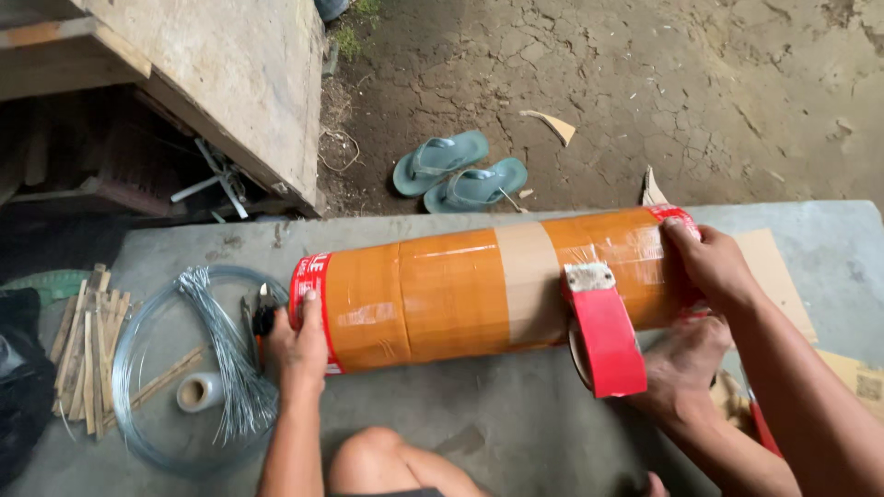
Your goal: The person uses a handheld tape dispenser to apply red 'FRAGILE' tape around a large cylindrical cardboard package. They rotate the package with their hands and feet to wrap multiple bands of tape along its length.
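Cylinder lies horizontal across concrete slab, orange tape covering most of length; bare brown band at middle, directly left of red tape dispenser.

Left hand: fingers curled on left end, holding.

Right hand: fingers pressed on right end.

Foot braces underneath.

Judgement: wrapping mostly done, middle band left.

Wire coil left of left fingers. Cracked earth, sandals beyond slab.

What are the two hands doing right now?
Left hand: closed on the left end of the orange taped cylinder.
Right hand: closed on the cylinder's right end, near the red tape dispenser.
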